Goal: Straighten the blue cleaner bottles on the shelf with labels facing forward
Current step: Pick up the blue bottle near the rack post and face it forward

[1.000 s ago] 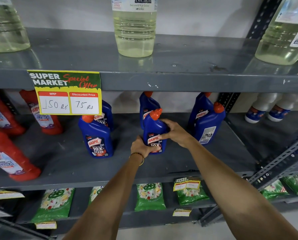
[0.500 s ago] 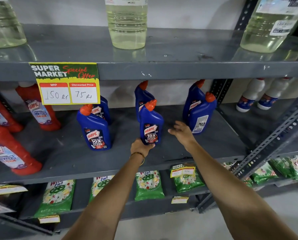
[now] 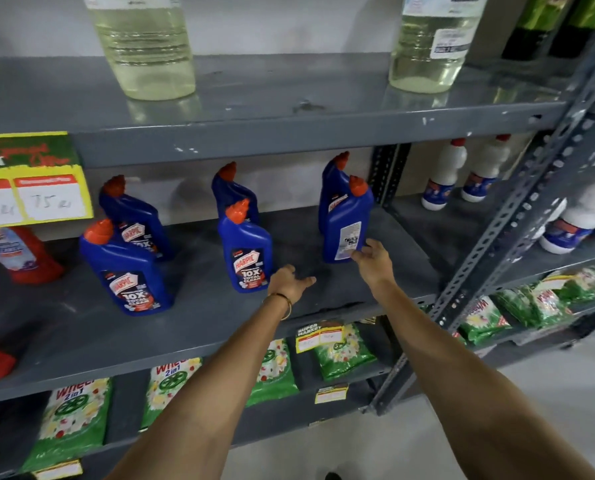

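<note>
My right hand [image 3: 372, 261] is open, fingertips touching the lower corner of the right front bottle [image 3: 346, 225], whose back label faces out. My left hand [image 3: 289, 280] hovers open and empty beside the middle bottle [image 3: 246, 252] on the shelf [image 3: 306, 306].

Head camera, close, angled down at grey shelf [image 3: 289, 140].

grey metal shelf [image 3: 289, 327] | six blue cleaner bottles [image 3: 246, 247] upright | red bottles [image 3: 22, 254] left, labels blurred
</note>
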The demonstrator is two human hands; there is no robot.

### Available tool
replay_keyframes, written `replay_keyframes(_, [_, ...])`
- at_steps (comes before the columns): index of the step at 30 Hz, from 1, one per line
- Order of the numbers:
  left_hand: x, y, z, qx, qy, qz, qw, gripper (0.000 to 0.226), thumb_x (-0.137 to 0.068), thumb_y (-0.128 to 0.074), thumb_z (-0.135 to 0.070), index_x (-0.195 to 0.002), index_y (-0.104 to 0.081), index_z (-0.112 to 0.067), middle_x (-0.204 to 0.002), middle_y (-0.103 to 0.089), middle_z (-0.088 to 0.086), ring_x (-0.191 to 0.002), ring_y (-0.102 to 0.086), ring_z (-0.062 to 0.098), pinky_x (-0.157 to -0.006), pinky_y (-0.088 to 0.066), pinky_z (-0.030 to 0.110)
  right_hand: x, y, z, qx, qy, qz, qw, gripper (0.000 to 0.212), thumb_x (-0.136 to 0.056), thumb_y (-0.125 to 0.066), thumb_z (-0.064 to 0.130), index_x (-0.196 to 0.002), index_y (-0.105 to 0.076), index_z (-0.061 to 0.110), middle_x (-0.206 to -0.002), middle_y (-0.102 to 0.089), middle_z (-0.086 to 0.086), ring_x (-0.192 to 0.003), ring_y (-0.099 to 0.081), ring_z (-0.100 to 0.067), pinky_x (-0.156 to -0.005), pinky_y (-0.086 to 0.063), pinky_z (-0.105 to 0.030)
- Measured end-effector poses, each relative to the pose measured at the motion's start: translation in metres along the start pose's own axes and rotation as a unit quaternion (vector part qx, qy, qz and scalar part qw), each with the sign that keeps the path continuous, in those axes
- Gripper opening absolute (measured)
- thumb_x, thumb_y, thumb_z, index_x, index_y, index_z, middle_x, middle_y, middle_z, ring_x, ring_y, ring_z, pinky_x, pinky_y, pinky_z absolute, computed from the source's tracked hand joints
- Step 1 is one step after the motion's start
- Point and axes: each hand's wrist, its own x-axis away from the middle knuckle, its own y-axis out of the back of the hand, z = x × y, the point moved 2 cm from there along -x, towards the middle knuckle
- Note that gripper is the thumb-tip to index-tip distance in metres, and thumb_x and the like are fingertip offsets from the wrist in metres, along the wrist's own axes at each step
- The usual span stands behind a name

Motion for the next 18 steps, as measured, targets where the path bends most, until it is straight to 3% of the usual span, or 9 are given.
replay_keyframes(4, [-0.024, -0.021, -0.029, 0.021, -0.005, -0.018, 1.0, 0.07, -0.079, -0.068, -0.033, -0.135, -0.039, -0.003, -0.139, -0.048, 0.016, -0.125, -0.048, 0.03, -0.104, -0.041, 0.038, -0.033, 0.022, 0.004, -0.002, -0.012, 0.029, 1.0, 0.067, -0.085, -0.066, 0.019, -0.141, -0.032, 0.006, -0.142, -0.046, -0.016, -0.128, -0.047, -0.029, -0.103, -0.04, -0.036])
replay_keyframes(8, [-0.049, -0.037, -0.056, 0.054, -0.012, -0.051, 0.997, 0.072, -0.076, -0.073, -0.026, -0.136, -0.04, -0.003, -0.138, -0.05, 0.018, -0.124, -0.049, 0.031, -0.105, -0.041, 0.04, -0.064, 0.034, 0.007, -0.02, -0.016, 0.09, 0.996, 0.072, -0.082, -0.069, 0.018, -0.142, -0.031, 0.004, -0.144, -0.043, -0.018, -0.129, -0.045, -0.03, -0.103, -0.04, -0.039])
replay_keyframes(13, [-0.066, -0.05, -0.075, 0.073, -0.053, -0.071, 0.993, 0.054, -0.066, -0.078, -0.009, -0.115, -0.057, -0.002, -0.118, -0.065, 0.018, -0.106, -0.061, 0.032, -0.092, -0.05, 0.042, -0.085, 0.035, 0.011, -0.011, 0.03, 0.166, 0.986, 0.044, -0.08, -0.067, 0.001, -0.121, -0.05, -0.002, -0.125, -0.059, -0.023, -0.114, -0.058, -0.033, -0.093, -0.049, -0.038])
replay_keyframes(18, [-0.076, -0.055, -0.084, 0.086, -0.057, -0.063, 0.993, 0.057, -0.063, -0.079, -0.001, -0.115, -0.056, -0.001, -0.117, -0.065, 0.019, -0.104, -0.063, 0.034, -0.093, -0.051, 0.045, -0.097, 0.036, 0.016, -0.025, 0.058, 0.215, 0.975, 0.042, -0.078, -0.069, 0.002, -0.117, -0.054, 0.003, -0.122, -0.062, -0.017, -0.11, -0.061, -0.029, -0.091, -0.05, -0.037])
